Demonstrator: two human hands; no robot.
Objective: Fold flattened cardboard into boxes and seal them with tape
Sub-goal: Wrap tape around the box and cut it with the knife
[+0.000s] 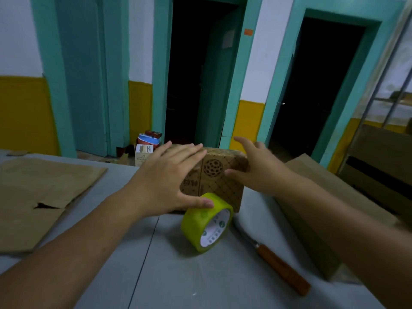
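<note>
From my end the box (219,181) sits mid-table (200,282), with the tape roll (196,226) standing on edge just in front. Knife (282,267) is off to the right, flat cardboard (44,192) left, bare table nearer me. Left hand (169,175) lies flat on the box, fingers straight and together. Right hand (256,166) is at its right edge, fingers spread.

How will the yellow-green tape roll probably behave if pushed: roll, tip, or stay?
The tape roll stands on its curved rim on the smooth grey table, so a nudge would probably make it roll. Its wound layer looks fairly thick, so it is likely stiff and weighty. The box behind may block it.
</note>
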